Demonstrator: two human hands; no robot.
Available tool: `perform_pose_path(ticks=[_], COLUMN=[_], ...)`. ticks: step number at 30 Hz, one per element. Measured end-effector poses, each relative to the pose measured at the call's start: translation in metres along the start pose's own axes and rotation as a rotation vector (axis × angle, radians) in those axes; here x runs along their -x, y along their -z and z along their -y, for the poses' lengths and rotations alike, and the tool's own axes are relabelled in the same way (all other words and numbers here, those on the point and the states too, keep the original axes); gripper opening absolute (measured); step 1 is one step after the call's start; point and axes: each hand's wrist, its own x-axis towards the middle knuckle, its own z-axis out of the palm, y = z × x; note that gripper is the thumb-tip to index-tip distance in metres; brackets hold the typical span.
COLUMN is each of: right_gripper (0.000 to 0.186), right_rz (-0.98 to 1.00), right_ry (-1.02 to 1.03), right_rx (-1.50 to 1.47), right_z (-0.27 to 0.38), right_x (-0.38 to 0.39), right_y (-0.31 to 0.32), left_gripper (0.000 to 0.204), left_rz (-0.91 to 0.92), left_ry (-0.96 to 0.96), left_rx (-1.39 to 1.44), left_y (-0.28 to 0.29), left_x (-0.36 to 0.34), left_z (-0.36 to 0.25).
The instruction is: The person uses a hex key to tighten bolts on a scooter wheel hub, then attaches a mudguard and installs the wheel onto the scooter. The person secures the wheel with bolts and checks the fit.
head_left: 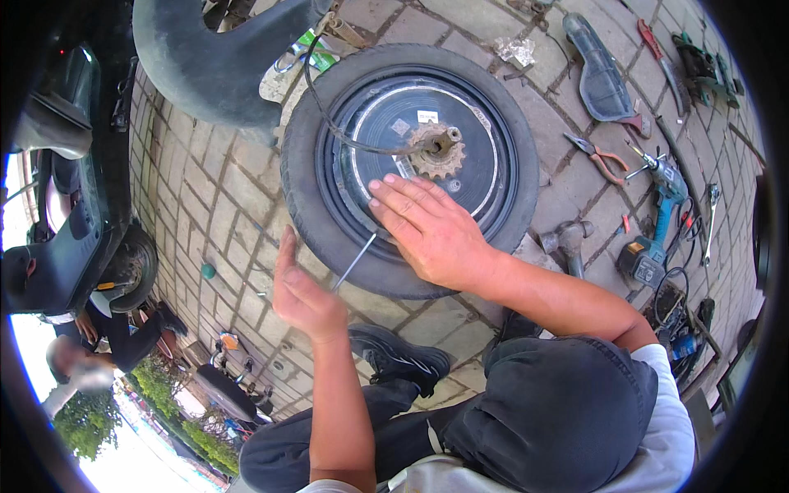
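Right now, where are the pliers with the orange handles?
In the head camera's view, the pliers lie on the paving to the right of the wheel, just left of the blue drill.

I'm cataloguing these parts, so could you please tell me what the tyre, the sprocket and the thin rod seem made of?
Tyre: matte rubber, judging by its dull, dark surface. Sprocket: probably steel, tarnished, given its brownish, rust-like tint. Thin rod: likely smooth metal, from its silvery sheen.
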Motion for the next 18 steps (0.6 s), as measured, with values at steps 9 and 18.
perform_pose_path(ticks=[9,18], right_gripper=[0.042,0.041], right_rz=[-0.020,-0.013], right_ry=[0.000,0.024], right_rx=[-0.048,-0.007], right_z=[-0.003,-0.005], right_x=[-0.003,-0.003], right_y=[0.003,0.000], left_gripper=[0.061,0.066], left_rz=[-0.056,-0.108], left_ry=[0.063,0.032], left_rx=[-0.020,-0.112], left_y=[-0.001,-0.002], left_x=[-0.007,-0.030], left_z=[-0.001,0.007])
